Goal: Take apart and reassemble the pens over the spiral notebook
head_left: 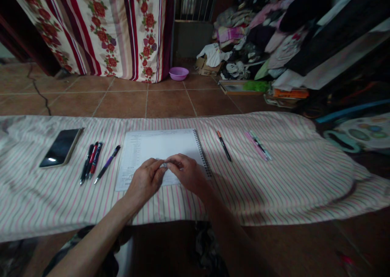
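Note:
A spiral notebook (158, 147) lies open on a pink-striped cloth (289, 175) spread on the tiled floor. My left hand (144, 181) and my right hand (189, 173) rest together on the notebook's lower edge. Their fingertips meet in a pinch around a small pale object (165, 164) that I cannot make out. Left of the notebook lie a purple pen (107, 164) and three dark and red pens (90, 162) side by side. An orange-tipped black pen (224, 145) lies to the right of the notebook.
A dark phone (61, 147) lies at the cloth's left end. A pink and green pen pair (258, 145) lies further right. Beyond the cloth are a floral curtain (106, 29), a purple bowl (178, 73) and a heap of clothes (258, 37).

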`<state>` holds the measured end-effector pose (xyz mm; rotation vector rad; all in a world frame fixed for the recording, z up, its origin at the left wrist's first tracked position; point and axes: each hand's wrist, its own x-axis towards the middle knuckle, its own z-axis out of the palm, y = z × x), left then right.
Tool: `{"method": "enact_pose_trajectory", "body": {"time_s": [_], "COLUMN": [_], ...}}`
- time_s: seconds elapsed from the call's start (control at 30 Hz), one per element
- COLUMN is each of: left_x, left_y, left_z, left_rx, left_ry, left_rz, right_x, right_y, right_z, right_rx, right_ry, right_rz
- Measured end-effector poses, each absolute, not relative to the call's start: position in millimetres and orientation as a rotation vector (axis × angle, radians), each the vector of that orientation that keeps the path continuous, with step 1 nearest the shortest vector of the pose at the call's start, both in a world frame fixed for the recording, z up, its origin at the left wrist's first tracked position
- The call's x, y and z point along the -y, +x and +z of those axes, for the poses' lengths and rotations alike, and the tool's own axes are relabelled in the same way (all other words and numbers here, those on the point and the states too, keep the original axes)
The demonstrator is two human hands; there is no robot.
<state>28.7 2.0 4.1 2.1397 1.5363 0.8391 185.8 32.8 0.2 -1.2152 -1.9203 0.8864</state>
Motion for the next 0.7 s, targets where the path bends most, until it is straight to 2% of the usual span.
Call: {"method": "enact_pose_trajectory", "body": {"time_s": [0.43,0.7], "left_x": [-0.8,1.4], "left_y": [27.8,26.2], "left_z": [1.1,0.1], "left_rx": [-1.562,-1.593], "left_ry": [2.121,2.28], "left_rz": [0.972,0.857], "right_x": [-31.5,-30.8], "right_y": [184.5,184.5], "right_z": [3.3,2.9], "right_rx": [1.982,2.062], "right_ry": [-1.277,-1.33], "right_rz": [0.817,0.669]}}
